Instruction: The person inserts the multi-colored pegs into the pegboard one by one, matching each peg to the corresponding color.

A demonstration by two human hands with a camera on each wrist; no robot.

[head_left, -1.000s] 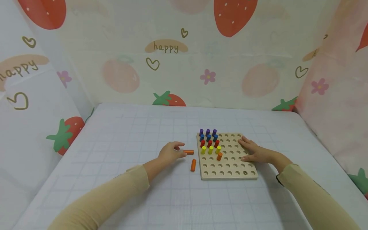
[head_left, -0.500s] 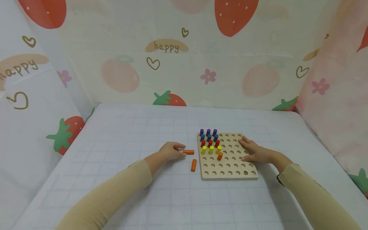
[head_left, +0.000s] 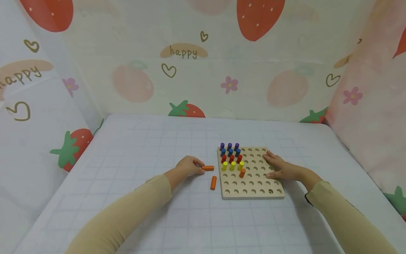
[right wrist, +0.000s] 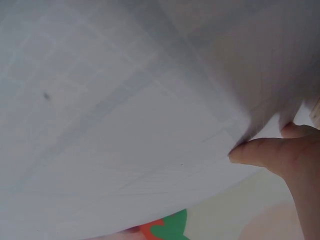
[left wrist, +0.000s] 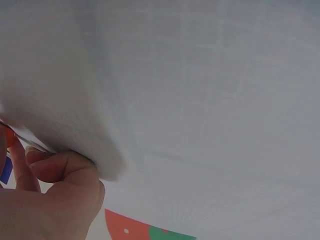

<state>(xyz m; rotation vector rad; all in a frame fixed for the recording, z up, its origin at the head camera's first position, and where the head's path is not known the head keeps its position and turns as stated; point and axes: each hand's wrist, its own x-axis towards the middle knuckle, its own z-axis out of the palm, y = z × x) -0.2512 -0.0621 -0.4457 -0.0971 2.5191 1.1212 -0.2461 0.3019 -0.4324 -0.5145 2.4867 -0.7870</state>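
Observation:
My left hand [head_left: 188,166] pinches the left end of an orange peg [head_left: 208,168] that lies sideways on the table, left of a wooden pegboard [head_left: 253,197]. In the left wrist view its fingers curl inward, and a bit of orange peg [left wrist: 8,135] shows at the left edge. A second orange peg [head_left: 213,182] lies closer to me beside the board. On the board's right edge rests my right hand [head_left: 283,170], thumb and fingers spread. One orange peg [head_left: 242,173] stands upright in the board, in front of the rightmost yellow peg [head_left: 241,165].
Rows of three pegs each stand at the board's left: purple [head_left: 229,146], blue [head_left: 230,152], red [head_left: 232,158] and yellow. Several bare holes fill the rest. A white gridded cloth [head_left: 158,141] covers the table, with strawberry-print curtains [head_left: 203,84] behind and at the sides.
The left thumb and fingers have closed in on the orange peg's left end, and the left forearm has shifted slightly right. The right hand and the board stay put.

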